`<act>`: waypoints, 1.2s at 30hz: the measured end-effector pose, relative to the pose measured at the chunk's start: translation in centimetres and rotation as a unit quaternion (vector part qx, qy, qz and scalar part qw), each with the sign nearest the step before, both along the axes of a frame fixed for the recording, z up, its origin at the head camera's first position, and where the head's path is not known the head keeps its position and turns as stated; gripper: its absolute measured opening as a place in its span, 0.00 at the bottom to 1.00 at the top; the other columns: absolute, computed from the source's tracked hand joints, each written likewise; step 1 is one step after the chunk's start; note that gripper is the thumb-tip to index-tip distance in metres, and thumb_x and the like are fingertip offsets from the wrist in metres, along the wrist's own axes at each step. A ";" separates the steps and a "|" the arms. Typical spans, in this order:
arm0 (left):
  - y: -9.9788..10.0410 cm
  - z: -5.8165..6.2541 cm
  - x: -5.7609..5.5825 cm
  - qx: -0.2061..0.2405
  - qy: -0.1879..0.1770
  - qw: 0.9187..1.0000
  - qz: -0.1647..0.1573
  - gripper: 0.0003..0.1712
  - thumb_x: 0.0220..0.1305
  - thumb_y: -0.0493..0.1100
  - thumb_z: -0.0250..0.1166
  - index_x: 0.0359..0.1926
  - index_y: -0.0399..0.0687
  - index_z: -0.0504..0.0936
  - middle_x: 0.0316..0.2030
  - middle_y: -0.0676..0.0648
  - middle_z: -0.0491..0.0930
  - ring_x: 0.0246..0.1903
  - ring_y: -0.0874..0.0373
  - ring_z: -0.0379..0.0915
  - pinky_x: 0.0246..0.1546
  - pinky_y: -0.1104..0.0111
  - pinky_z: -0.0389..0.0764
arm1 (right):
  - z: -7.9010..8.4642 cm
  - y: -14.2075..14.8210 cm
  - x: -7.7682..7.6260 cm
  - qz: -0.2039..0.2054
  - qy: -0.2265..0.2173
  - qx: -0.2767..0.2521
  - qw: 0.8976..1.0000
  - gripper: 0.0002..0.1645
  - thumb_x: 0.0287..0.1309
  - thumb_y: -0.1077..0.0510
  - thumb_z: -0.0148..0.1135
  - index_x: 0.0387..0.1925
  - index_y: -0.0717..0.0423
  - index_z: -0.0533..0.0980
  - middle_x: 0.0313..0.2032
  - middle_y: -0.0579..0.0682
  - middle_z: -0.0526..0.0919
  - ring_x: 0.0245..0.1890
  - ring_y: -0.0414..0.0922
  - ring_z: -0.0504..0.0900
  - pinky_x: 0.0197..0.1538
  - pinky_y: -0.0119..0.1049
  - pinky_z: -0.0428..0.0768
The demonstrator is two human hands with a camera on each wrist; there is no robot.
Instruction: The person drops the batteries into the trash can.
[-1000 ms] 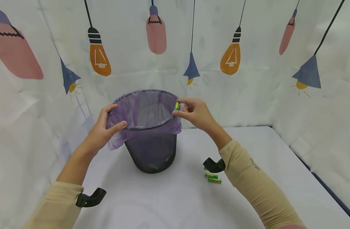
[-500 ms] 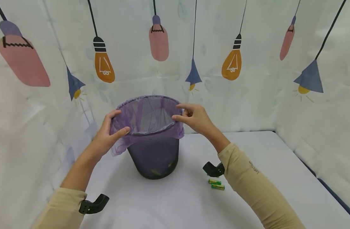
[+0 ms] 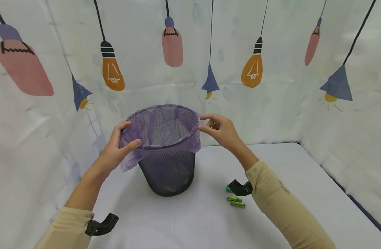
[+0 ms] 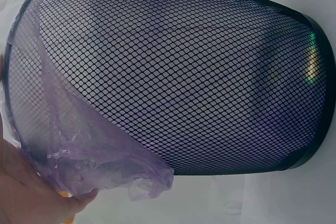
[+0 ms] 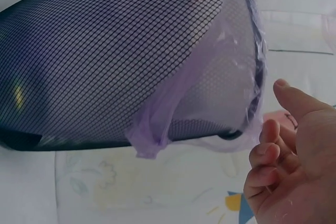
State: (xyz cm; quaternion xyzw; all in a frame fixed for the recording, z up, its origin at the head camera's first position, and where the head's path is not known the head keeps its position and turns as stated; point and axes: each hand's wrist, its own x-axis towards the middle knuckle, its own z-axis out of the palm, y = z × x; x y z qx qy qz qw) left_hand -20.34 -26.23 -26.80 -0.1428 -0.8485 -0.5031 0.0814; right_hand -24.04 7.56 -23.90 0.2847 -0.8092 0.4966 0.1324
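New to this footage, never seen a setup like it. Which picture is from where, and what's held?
There is no machine here, just a person's two bare hands. The wide picture comes from a head-worn camera looking forward and down. The other two come from left and right wrist cameras, so the bin appears on its side there. It sits on the white table, with a purple bag folded over its top edge. The left hand has its grip on that bag-covered edge. The right hand is empty, at the opposite edge. Green batteries lie to the right. Green-yellow shapes show through the bin's wall near the bottom, too blurred to identify.
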 end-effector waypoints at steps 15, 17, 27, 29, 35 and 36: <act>0.1 0.0 0.1 0.005 -0.002 1.000 -0.005 0.40 0.63 0.49 0.56 0.68 0.65 0.42 0.70 0.50 0.37 0.66 0.46 0.41 0.60 0.44 0.48 | -2.3 3.2 -0.5 -0.015 -0.021 -0.004 1.000 0.19 0.54 0.58 0.62 0.49 0.57 0.75 0.28 0.56 0.76 0.16 0.40 0.66 0.21 0.30 0.67; 0.1 0.0 0.0 0.005 -0.002 1.000 -0.004 0.40 0.63 0.49 0.56 0.68 0.65 0.43 0.70 0.50 0.37 0.66 0.46 0.41 0.60 0.44 0.47 | -2.7 3.6 -0.5 -0.018 -0.025 0.002 1.000 0.19 0.54 0.58 0.62 0.49 0.56 0.75 0.28 0.56 0.77 0.16 0.42 0.67 0.21 0.30 0.67; -0.1 -0.8 0.2 -0.006 -0.030 1.000 -0.001 0.39 0.63 0.50 0.55 0.68 0.68 0.42 0.70 0.51 0.38 0.66 0.49 0.42 0.60 0.47 0.49 | -6.5 5.7 -1.2 -0.051 -0.070 0.026 0.996 0.19 0.55 0.55 0.62 0.49 0.53 0.75 0.30 0.55 0.77 0.18 0.55 0.70 0.21 0.32 0.66; -0.2 -0.7 0.1 -0.006 -0.023 1.000 -0.004 0.39 0.63 0.50 0.55 0.68 0.67 0.42 0.70 0.50 0.38 0.66 0.49 0.42 0.61 0.46 0.48 | -7.6 6.3 -2.0 -0.057 -0.072 0.027 0.995 0.20 0.54 0.53 0.62 0.50 0.50 0.75 0.31 0.53 0.78 0.19 0.54 0.70 0.22 0.33 0.66; -0.2 0.1 -0.8 -0.004 -0.015 1.000 0.001 0.39 0.63 0.49 0.55 0.68 0.67 0.43 0.70 0.52 0.36 0.67 0.51 0.39 0.63 0.48 0.45 | -9.1 8.3 -4.1 -0.080 -0.082 0.056 0.992 0.21 0.53 0.44 0.62 0.48 0.44 0.76 0.33 0.49 0.79 0.19 0.49 0.73 0.24 0.35 0.70; -0.1 0.2 -1.0 -0.001 -0.016 1.000 0.002 0.38 0.63 0.49 0.55 0.67 0.67 0.44 0.70 0.53 0.37 0.67 0.52 0.39 0.63 0.49 0.45 | -9.1 8.7 -4.3 -0.083 -0.083 0.063 0.991 0.21 0.53 0.43 0.61 0.48 0.44 0.76 0.33 0.49 0.79 0.20 0.49 0.73 0.25 0.35 0.70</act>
